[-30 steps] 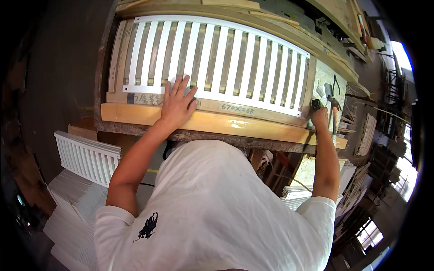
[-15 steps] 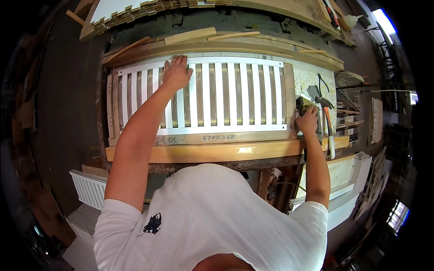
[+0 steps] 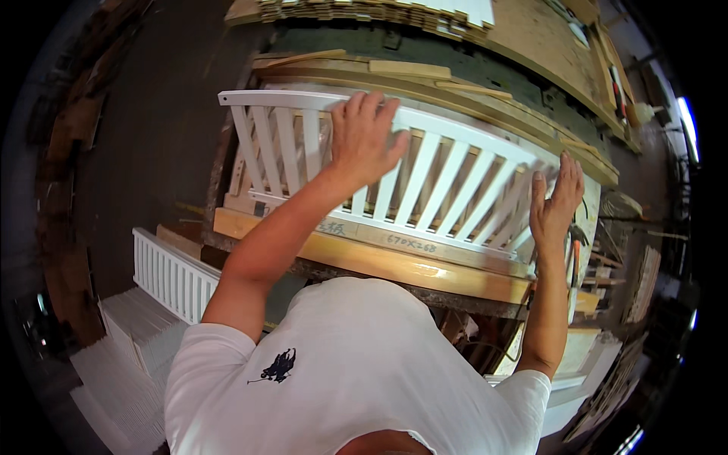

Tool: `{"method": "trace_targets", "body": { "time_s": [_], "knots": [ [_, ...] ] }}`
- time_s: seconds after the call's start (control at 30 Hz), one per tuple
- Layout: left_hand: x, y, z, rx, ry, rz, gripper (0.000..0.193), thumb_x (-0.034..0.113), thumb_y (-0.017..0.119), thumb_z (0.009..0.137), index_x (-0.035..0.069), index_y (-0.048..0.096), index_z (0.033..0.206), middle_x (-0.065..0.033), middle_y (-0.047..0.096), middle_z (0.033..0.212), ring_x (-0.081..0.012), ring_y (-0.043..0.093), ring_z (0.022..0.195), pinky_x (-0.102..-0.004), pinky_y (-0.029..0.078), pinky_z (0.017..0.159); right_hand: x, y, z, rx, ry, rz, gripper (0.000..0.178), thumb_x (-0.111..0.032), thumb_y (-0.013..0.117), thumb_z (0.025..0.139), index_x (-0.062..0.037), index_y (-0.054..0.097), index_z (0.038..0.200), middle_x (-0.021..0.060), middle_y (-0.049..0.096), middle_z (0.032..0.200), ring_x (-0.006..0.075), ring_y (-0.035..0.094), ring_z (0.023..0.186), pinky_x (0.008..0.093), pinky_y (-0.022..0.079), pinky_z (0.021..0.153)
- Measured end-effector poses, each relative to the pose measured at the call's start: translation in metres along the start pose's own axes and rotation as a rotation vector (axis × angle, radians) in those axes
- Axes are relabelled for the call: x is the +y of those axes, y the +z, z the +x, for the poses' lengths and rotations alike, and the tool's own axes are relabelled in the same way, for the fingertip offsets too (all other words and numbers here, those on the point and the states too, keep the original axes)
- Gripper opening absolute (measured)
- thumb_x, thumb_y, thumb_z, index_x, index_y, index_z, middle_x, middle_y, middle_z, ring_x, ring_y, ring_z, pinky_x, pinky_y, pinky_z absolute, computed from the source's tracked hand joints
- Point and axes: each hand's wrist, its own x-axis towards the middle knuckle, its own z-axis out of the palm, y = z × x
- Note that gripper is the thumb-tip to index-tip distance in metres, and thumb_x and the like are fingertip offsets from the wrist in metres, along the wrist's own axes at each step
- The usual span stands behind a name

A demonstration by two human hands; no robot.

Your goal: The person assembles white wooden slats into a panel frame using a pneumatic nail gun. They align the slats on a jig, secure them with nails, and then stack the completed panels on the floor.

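Note:
A white slatted panel point(image 3: 416, 180) stands tilted over a wooden frame jig point(image 3: 425, 268) on the bench, its far rail raised and its near rail low. My left hand point(image 3: 364, 144) lies over the raised rail left of its middle, fingers hooked across it and thumb apart. At the panel's right end is my right hand point(image 3: 557, 199), thumb and fingers spread. The panel is smeared there, so I cannot tell whether that hand touches it. Partly behind my right forearm lies a hammer point(image 3: 576, 254) with an orange handle.
Loose wood strips point(image 3: 409, 69) lie along the bench's far ledge. Stacked boards point(image 3: 379, 14) sit at the back. At lower left, another white slatted panel point(image 3: 171, 274) leans by stacked white panels point(image 3: 140, 326). A white bottle point(image 3: 643, 114) stands at far right.
The panel's far rail has risen from the jig and the panel has shifted left. My right hand has let go of the dark tool and come to the panel's right end. The view has turned.

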Motion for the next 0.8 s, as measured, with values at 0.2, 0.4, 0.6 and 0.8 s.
{"method": "trace_targets", "body": {
  "time_s": [0.2,0.4,0.6,0.8],
  "knots": [
    [-0.059,-0.023,-0.113,0.458,-0.436,-0.094,0.075,0.022,0.077,0.07,0.007,0.039,0.133,-0.0251,0.017,0.148,-0.0467,0.014,0.137,-0.058,0.019,0.108,-0.029,-0.027,0.025,-0.403,-0.064,0.228,0.041,-0.043,0.053,0.094,-0.0031,0.06,0.099,0.0157,0.06,0.083,0.0356,0.055,0.08,0.0418,0.04,0.073],
    [-0.096,-0.026,-0.149,0.388,-0.499,-0.079,0.072,0.027,0.083,0.066,0.013,0.046,0.125,-0.0298,0.013,0.15,-0.0518,0.012,0.138,-0.062,0.018,0.109,-0.033,-0.035,0.016,-0.323,-0.113,0.196,0.041,-0.043,0.057,0.092,-0.0025,0.059,0.094,0.016,0.057,0.079,0.0359,0.052,0.074,0.0426,0.04,0.068],
    [-0.11,-0.006,-0.175,0.569,-0.594,-0.184,0.092,0.025,0.085,0.061,0.006,0.032,0.133,-0.0304,0.007,0.151,-0.0521,0.012,0.138,-0.0627,0.017,0.109,-0.035,-0.045,0.004,-0.288,-0.116,0.218,0.039,-0.041,0.06,0.09,-0.0025,0.058,0.092,0.0165,0.055,0.078,0.037,0.052,0.074,0.0429,0.04,0.067],
    [-0.111,-0.01,-0.176,0.406,-0.651,-0.012,0.098,0.029,0.087,0.056,0.003,0.031,0.132,-0.0317,0.009,0.15,-0.0511,0.014,0.137,-0.0609,0.019,0.109,-0.032,-0.058,0.004,-0.41,-0.102,0.232,0.037,-0.037,0.063,0.089,-0.0013,0.056,0.09,0.0186,0.054,0.075,0.0398,0.053,0.072,0.0452,0.04,0.064]
  ]
}}
